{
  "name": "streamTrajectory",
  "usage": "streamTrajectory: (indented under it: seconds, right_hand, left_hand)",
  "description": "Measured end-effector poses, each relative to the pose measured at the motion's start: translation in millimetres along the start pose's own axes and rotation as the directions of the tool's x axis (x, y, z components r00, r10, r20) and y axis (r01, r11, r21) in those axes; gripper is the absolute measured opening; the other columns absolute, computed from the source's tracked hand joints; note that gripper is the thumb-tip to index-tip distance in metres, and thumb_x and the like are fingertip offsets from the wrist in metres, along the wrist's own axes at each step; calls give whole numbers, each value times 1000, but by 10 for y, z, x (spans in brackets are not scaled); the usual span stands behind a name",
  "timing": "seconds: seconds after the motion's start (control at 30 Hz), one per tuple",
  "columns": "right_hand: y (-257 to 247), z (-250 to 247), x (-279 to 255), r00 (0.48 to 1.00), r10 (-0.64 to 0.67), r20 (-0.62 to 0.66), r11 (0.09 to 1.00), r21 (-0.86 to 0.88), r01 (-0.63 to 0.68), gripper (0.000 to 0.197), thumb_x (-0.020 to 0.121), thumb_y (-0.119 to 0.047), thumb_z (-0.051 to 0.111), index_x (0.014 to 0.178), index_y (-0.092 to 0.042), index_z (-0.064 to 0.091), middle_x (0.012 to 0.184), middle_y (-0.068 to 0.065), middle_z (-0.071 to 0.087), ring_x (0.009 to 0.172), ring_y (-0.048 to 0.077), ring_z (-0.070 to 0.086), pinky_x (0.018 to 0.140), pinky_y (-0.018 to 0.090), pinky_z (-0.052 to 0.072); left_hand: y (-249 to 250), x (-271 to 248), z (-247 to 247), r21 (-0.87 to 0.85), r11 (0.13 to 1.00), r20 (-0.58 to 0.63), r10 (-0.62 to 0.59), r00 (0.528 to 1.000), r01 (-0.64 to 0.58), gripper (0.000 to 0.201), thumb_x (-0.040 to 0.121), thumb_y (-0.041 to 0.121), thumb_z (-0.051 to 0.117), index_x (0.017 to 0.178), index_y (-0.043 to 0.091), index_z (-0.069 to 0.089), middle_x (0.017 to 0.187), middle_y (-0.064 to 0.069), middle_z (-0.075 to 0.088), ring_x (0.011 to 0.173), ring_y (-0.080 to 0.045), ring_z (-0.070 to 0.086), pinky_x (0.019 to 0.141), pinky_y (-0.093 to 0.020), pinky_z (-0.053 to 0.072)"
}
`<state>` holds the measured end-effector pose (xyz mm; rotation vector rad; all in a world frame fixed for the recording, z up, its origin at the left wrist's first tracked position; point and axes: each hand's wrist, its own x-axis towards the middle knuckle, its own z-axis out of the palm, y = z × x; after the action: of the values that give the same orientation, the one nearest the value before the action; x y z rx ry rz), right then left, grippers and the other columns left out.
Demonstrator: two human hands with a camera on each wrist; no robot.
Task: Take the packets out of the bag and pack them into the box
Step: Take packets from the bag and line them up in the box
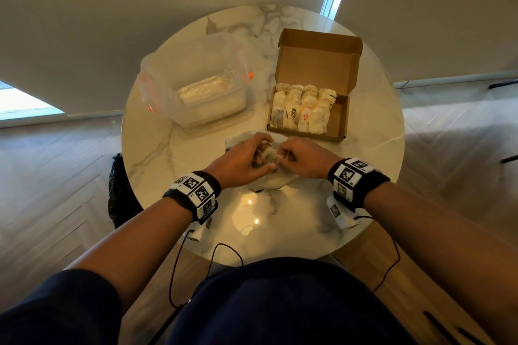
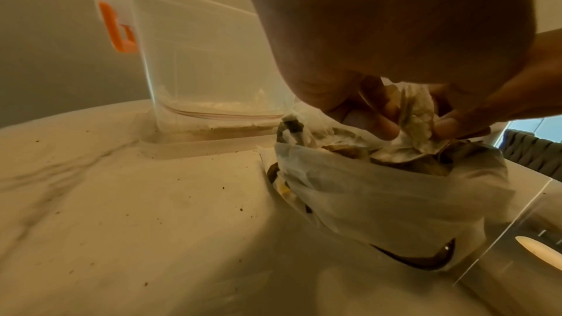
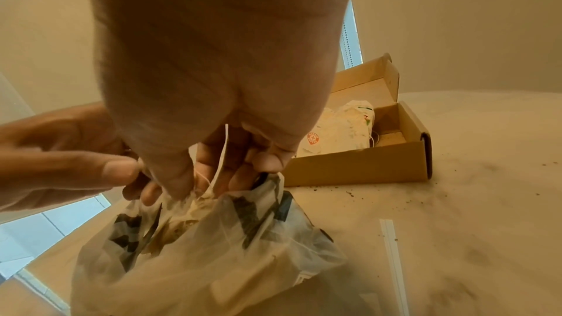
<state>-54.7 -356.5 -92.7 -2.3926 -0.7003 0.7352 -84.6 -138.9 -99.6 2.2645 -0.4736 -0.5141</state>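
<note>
Orange clip [image 2: 117, 27], left-wrist view only.

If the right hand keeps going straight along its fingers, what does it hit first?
Most likely the packets in the bag mouth: the right hand points down into it, fingers already at the opening.

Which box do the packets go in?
On the round marble table stand two containers, beyond the hands. Take the right one: the brown cardboard box, lid up, with white packets in rows inside. The left one is a clear plastic tub with orange clips.
</note>
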Motion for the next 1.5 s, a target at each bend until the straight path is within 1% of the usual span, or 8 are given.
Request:
streamTrajectory:
  seconds: [0.1, 0.37, 0.63, 0.87, 0.97, 1.1, 1.3, 1.5]
  right_hand:
    - [8, -7, -17, 1000, -4, -16, 999, 37, 4, 13, 94, -26, 63, 94, -13, 64, 80, -6, 55, 72, 11, 48, 61, 22, 33]
    - [13, -14, -37, 994, -27, -109, 980, 194, 48, 11, 89, -10, 65, 96, -17, 60, 80, -12, 58, 72, 4, 54, 68, 22, 44]
    - [-73, -58, -33, 982, -102, -156, 986, 113, 120, 23, 89, -4, 66, 110, -11, 73, 90, -11, 65, 76, -2, 56, 71, 5, 42]
    - [-32, -11, 13, 949, -120, -291, 985, 87, 151, 11, 96, -28, 61, 103, -19, 63, 104, -3, 56, 98, 13, 48, 86, 28, 41]
    - [-58, -38, 2, 957, -46, -286, 979, 180, 101, 9, 99, -28, 56, 104, -19, 57, 98, 1, 61, 88, 19, 55, 78, 35, 47]
    - [-68, -69, -21, 961, -3, -275, 972, 227, 68, 11, 102, -27, 54, 108, -18, 55, 87, -1, 63, 74, 12, 59, 64, 24, 47]
    - [10, -54, -40, 953, 34, -302, 957, 283, 55, 8, 101, -26, 56, 105, -20, 54, 83, -4, 66, 71, 3, 60, 61, 12, 44]
    - [95, -71, -35, 941, 49, -334, 948, 311, 61, 10, 100, -29, 57, 105, -21, 54, 83, 0, 70, 71, 11, 65, 64, 24, 52]
  left_hand:
    - [0, 57, 15, 65, 997, -48, 33, 998, -29, 21, 99, 35, 55, 115, 21, 56, 97, 7, 60, 85, -10, 60, 73, -23, 49]
    - [-71, 71, 36, 98, 995, -84, -7, 996, 15, 9, 104, 23, 42, 108, 19, 49, 84, -2, 62, 72, -18, 57, 69, -38, 50]
    - [-136, 25, 22, 34, 999, -43, -23, 999, 24, 24, 91, 22, 65, 113, 23, 56, 96, 8, 60, 79, -5, 56, 70, -20, 46]
    - [-130, 46, 52, 120, 992, -27, 53, 998, -50, 14, 100, 32, 53, 105, 20, 60, 91, 7, 60, 78, -9, 54, 70, -27, 44]
    - [-135, 50, 57, 150, 989, -23, 2, 1000, 2, 7, 99, 30, 55, 103, 25, 58, 89, 10, 59, 77, -6, 53, 69, -25, 40]
    - [-145, 88, 62, 136, 989, -6, -57, 998, 58, 10, 94, 26, 61, 104, 28, 61, 92, 13, 60, 81, -5, 55, 72, -23, 45]
    - [-5, 182, 228, 184, 982, 53, -41, 998, 31, 42, 84, 68, 59, 99, 29, 58, 86, 12, 62, 74, -5, 56, 66, -23, 46]
    - [39, 286, 335, 116, 991, -25, -61, 998, 64, 12, 95, 27, 61, 92, 17, 66, 80, 8, 59, 77, -17, 58, 61, -16, 30]
